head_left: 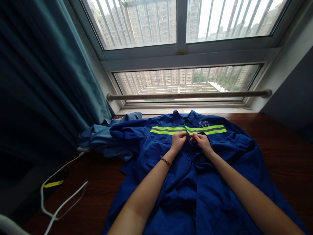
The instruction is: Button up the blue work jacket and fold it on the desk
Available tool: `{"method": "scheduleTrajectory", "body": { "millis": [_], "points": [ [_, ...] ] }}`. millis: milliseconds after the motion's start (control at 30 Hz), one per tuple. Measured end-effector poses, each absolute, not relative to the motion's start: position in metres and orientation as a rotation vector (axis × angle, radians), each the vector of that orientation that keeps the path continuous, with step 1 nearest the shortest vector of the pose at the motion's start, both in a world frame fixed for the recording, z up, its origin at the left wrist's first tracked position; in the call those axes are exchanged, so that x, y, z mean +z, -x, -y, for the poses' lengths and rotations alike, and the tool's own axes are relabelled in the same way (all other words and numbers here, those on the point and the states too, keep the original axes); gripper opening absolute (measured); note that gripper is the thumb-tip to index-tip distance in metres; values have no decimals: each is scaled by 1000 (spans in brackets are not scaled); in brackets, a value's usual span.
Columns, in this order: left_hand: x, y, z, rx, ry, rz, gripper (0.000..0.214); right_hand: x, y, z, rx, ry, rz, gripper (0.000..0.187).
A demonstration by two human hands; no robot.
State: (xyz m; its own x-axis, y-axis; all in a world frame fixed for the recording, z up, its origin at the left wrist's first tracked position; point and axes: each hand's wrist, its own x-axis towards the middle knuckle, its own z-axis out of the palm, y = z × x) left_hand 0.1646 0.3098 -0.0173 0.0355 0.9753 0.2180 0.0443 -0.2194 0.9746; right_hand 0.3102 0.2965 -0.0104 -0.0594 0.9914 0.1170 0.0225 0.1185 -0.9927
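So there's a big window [190, 58] at the back with a dark teal curtain [61, 65] to its left, and a dark red-brown bench [281, 153] running right up to it. Pretty much all the action is a blue jacket [149, 158], lying on that bench, front up, collar [177, 119] toward the window. A crumpled light blue cloth [102, 140] sits next to its sleeve, and a white cable [42, 197] loops around off to the left.

As for progress, I'd call it partway. Jacket's spread out and facing the right way, and the two halves of the bright yellow-green stripe [162, 131] almost line up at the middle, so the chest looks nicely brought together. The lower front [179, 200] is way less tidy, all rumpled. Collar points sit apart, and I can't tell if anything up there is fastened.

Both hands are at the middle, just under the stripe and close together. Left hand [179, 141] has its fingers pinched in on one front edge, right hand [201, 141] has the other edge pinched too. Can't see if there's a button between those fingertips.

Tiny stuff: a beaded-looking bracelet [166, 161] on the left wrist, and below the hands one button [188, 158] sitting uncovered, so I'd say that one's undone.
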Motion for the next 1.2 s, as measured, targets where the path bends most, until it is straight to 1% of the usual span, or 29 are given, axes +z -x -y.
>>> {"method": "scheduleTrajectory", "body": {
  "millis": [133, 233, 300, 367, 500, 633, 1200],
  "points": [
    [-12, -166, -304, 1290, -1501, -1131, 24, -15, -307, -298, 1017, 1158, 1424, 30],
    [-11, -167, -303, 1294, -1572, -1220, 25, -16, -301, -297, 717, 1348, 1554, 18],
    [-12, -169, -304, 1314, -1545, -1281, 25, -14, -298, -295, 499, 1450, 1636, 15],
    [-14, -171, -305, 1325, -1449, -1294, 23, -12, -296, -293, 394, 1491, 1684, 14],
    [-15, -172, -308, 1309, -1106, -1189, 25, -10, -294, -290, 439, 1468, 1711, 15],
    [-11, -171, -306, 1322, -830, -1089, 27, -9, -295, -288, 522, 1392, 1737, 19],
    [-11, -166, -309, 1342, -769, -995, 29, -10, -297, -290, 605, 1337, 1688, 23]
  ]
}}
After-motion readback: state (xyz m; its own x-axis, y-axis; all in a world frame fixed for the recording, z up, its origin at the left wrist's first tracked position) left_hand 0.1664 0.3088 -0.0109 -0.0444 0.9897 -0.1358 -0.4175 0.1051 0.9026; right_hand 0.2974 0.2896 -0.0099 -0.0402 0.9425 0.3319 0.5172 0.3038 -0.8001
